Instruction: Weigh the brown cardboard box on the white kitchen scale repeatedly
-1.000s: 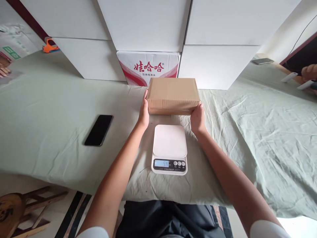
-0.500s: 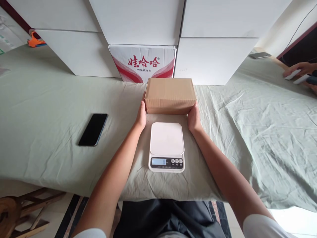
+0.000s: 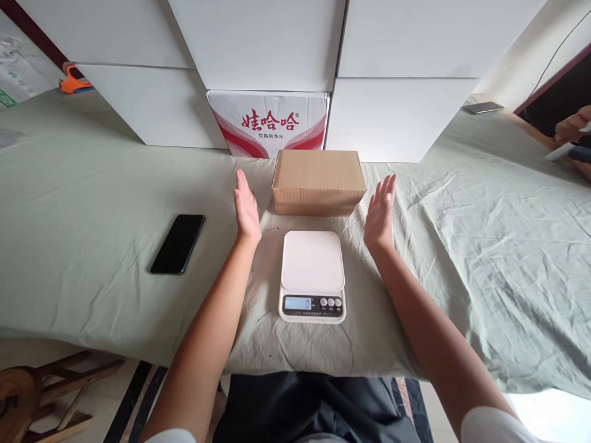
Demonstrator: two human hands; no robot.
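A closed brown cardboard box (image 3: 318, 180) rests on the pale green cloth just beyond a white kitchen scale (image 3: 313, 275). The scale's platform is bare and its display reads 0. My left hand (image 3: 246, 208) hovers flat and open a little to the left of the box, apart from it. To the box's right, my right hand (image 3: 381, 209) is likewise open and holds nothing. Both palms face inward toward the box.
A black phone (image 3: 178, 243) lies face up on the cloth to the left. Large white boxes (image 3: 258, 43) and a red-and-white printed carton (image 3: 268, 123) stand behind. Another person's hand (image 3: 572, 126) shows at the far right edge. A wooden stool (image 3: 32, 387) sits lower left.
Both hands have let go of the cardboard box and moved outward, fingers spread. The box now rests on the cloth behind the scale, whose display went from 54 to 0.
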